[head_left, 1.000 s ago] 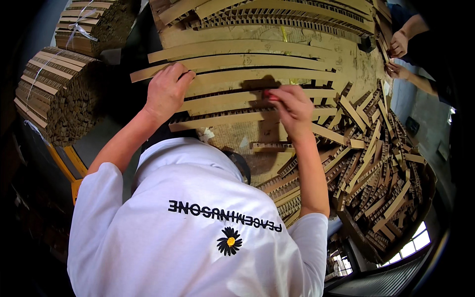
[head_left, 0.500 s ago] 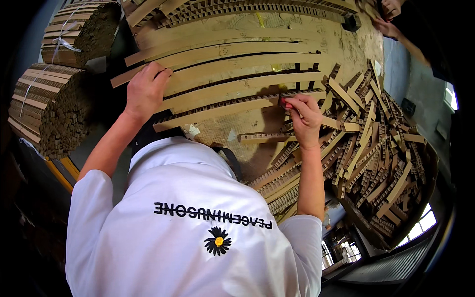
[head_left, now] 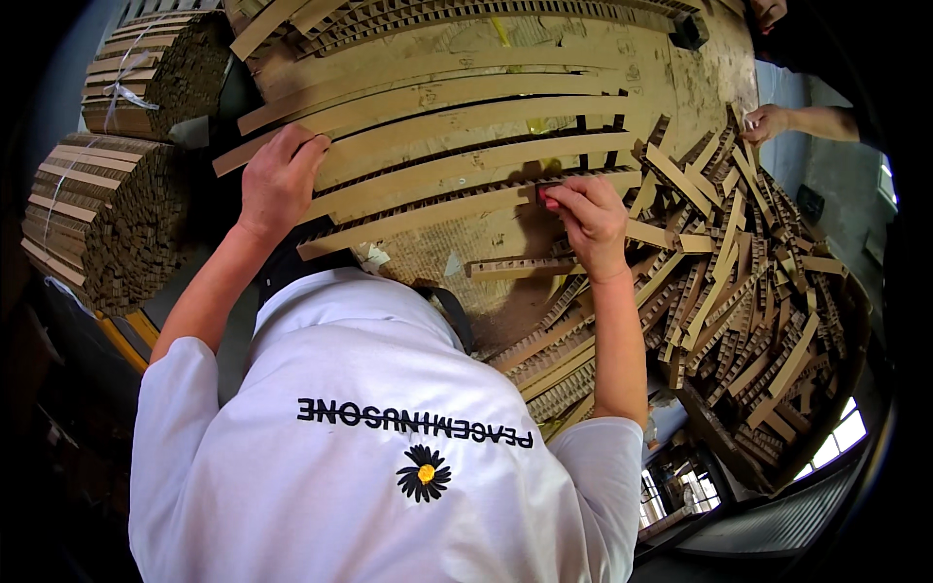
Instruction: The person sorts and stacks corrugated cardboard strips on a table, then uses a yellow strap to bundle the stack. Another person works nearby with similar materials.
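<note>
Several long honeycomb cardboard strips [head_left: 466, 156] lie roughly parallel across the table before me, slightly fanned. My left hand [head_left: 280, 189] is closed at the left part of the strips, its fingers bent over one cardboard strip [head_left: 240, 155] whose end sticks out left of the hand. In my right hand [head_left: 593, 223], a small red object [head_left: 546, 194] is pinched between the fingers; its kind is mostly hidden by them. That hand hovers at or touches the nearest cardboard strip [head_left: 428, 218], toward its right end. Whether the object meets the strip I cannot tell.
A big heap of short cardboard pieces [head_left: 724, 282] fills a box at right. More strips [head_left: 486, 34] lie along the table's far side. Tied strip bundles [head_left: 107, 219] stand at left. A co-worker's hand [head_left: 768, 123] reaches to the heap's far edge.
My right hand has moved a little left along the nearest strip with the red object. My left hand has barely shifted. A co-worker's hand has come to the heap's far edge.
</note>
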`<state>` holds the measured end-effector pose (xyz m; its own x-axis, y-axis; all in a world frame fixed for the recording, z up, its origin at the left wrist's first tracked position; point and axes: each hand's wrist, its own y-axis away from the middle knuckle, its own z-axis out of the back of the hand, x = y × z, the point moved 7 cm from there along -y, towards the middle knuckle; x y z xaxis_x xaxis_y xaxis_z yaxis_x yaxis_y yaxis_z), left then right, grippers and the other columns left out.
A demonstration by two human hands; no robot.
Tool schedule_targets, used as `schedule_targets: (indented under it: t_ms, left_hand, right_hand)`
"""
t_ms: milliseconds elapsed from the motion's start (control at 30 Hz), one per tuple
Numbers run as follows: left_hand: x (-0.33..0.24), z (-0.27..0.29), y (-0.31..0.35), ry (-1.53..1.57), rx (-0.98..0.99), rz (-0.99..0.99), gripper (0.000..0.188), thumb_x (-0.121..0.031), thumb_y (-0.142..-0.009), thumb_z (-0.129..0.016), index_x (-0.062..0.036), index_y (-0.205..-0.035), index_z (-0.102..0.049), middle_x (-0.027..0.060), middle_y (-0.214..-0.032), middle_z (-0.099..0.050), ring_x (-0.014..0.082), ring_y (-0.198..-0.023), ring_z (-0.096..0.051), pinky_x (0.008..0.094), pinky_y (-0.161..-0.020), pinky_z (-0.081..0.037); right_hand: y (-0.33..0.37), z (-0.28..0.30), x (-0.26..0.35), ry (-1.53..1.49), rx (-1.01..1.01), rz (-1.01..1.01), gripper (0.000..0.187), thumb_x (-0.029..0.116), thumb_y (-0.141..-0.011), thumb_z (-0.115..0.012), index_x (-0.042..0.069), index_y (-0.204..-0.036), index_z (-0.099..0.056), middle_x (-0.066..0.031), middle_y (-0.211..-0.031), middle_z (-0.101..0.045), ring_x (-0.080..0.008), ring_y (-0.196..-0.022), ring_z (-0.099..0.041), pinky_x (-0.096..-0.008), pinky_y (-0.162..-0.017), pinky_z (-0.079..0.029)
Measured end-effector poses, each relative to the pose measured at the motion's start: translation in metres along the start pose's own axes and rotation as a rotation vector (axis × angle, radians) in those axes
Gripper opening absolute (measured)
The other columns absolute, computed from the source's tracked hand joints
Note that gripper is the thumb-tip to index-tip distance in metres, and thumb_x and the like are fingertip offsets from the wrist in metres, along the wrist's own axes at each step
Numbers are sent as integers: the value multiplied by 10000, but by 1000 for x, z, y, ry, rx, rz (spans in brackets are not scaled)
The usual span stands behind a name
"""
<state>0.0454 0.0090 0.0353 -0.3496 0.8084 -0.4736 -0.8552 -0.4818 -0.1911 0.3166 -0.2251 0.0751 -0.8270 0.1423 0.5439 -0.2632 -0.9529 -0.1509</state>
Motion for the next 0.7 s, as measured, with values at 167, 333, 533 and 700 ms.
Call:
schedule_targets:
  t_ms: [167,333,533,700]
  left_hand:
    - [-38,7,6,133,32,-188,180,-46,-746,-782,-19,-894,-682,105,-871,-616,285,-740,-621,371,-626,-504]
    - [-71,-33,30,164,250,-199,380,-190,-712,-809,-47,-1035,-669,86,-967,-607,280,-882,-595,399,-753,-480]
    - [-76,-39,38,116,233,-244,355,-188,-704,-801,-55,-1006,-668,71,-946,-606,265,-864,-580,383,-726,-459]
    - [-76,-38,37,116,243,-242,345,-182,-701,-800,-56,-994,-667,68,-933,-601,263,-865,-578,383,-726,-458]
  right_hand:
    - [2,-1,-2,8,29,-2,216,54,-701,-827,103,-889,-733,-36,-881,-673,-260,-776,-631,-372,-655,-502]
    - [2,-2,-4,5,27,1,233,32,-695,-813,109,-898,-729,-32,-897,-679,-262,-803,-644,-373,-671,-513]
    - [3,-4,-6,8,22,-16,224,37,-686,-813,115,-879,-729,-26,-898,-683,-254,-802,-649,-371,-675,-518]
    - [0,-3,-4,19,21,-4,218,44,-681,-816,112,-869,-730,-21,-887,-684,-246,-790,-649,-366,-673,-519]
